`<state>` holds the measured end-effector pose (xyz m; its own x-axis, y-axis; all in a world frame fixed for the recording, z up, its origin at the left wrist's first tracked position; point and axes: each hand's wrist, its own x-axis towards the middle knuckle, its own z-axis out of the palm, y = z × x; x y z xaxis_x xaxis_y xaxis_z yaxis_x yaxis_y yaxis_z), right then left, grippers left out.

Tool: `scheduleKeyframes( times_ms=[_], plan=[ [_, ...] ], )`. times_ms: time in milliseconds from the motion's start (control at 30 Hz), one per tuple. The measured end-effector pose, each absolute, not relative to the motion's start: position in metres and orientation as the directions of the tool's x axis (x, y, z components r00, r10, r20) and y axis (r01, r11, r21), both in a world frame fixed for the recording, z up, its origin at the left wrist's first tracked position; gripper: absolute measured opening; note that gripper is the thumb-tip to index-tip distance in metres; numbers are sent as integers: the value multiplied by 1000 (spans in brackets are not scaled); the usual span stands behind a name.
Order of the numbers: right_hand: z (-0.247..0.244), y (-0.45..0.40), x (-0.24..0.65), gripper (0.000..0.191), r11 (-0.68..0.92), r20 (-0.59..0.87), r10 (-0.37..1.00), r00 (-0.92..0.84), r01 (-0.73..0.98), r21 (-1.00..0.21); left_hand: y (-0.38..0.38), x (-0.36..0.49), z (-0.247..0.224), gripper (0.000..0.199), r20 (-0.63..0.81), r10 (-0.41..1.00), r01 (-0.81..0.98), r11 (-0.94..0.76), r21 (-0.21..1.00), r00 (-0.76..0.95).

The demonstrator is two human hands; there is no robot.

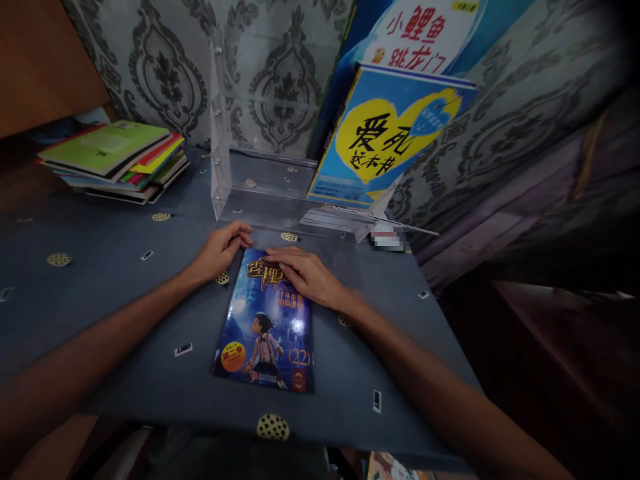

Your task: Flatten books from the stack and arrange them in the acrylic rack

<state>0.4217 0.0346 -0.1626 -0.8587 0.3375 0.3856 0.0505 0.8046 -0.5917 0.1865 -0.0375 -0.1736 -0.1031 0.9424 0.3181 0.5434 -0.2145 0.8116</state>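
A blue book (265,327) with a cartoon boy on its cover lies flat on the grey-blue tablecloth (165,373). My right hand (305,272) rests over its upper right part, fingers stretched across the cover's top. Beside the book's upper left corner is my left hand (223,249), its side on the cloth and its fingers loosely bent, with nothing visible in them. Behind both hands stands a clear acrylic rack (265,203). A blue book with a yellow heart (380,137) leans in the rack's right side.
A stack of books (113,153) sits at the back left. Behind the heart book is a larger blue book (415,33). A small pixelated item (387,238) lies by the rack's right foot. Patterned curtain (285,80) hangs behind the table.
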Motion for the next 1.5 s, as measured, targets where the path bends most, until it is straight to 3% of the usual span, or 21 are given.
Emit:
scheduleKeyframes(
  times_ms=[300,667,867,1167,1500],
  plan=[
    [-173,45,455,32,564,317,674,-667,187,-804,-50,198,-156,29,318,948,760,-222,611,20],
    [-179,53,455,30,526,325,773,-545,263,-809,-68,223,-147,31,384,844,889,-445,109,376],
    [-177,53,454,28,516,315,776,-547,263,-815,-97,270,-144,33,298,715,720,-684,116,632],
    [-175,52,451,29,502,317,791,-523,259,-826,-101,263,-148,38,176,774,734,-633,246,608],
    [-176,53,449,27,531,346,778,-525,254,-808,-121,264,-135,38,91,747,698,-652,297,659]
  ],
)
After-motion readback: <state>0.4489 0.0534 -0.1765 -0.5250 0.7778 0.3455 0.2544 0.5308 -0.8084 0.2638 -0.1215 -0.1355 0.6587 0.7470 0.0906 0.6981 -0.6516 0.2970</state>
